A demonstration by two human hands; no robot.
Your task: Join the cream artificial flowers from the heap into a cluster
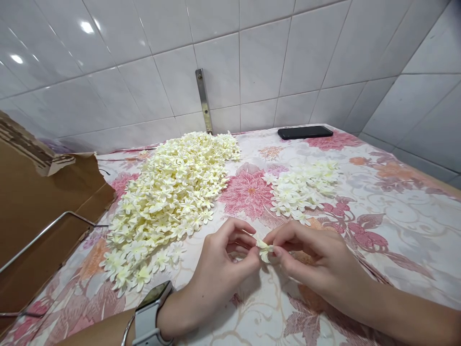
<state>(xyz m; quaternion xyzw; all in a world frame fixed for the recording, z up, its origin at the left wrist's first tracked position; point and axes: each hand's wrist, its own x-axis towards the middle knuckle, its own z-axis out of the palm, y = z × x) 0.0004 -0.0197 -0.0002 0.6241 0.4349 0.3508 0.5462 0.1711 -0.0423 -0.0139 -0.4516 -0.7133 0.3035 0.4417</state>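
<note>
Between the fingertips of my two hands is a small pale yellow-white artificial flower (264,250). My left hand (226,264), with a watch (153,312) on its wrist, pinches the flower from the left with thumb and index finger. From the other side, my right hand (317,262) pinches it too. Left of my hands a large heap of similar cream flowers (176,182) spreads over the table. A smaller, whiter pile of flowers (304,187) lies just beyond my right hand.
A floral tablecloth (403,216) covers the table. At the left edge stands a torn cardboard box (46,202) with a bent metal rod (43,235) in front. A black phone (305,131) lies at the back right. Behind are a tiled wall (216,57) and a metal bracket (204,101).
</note>
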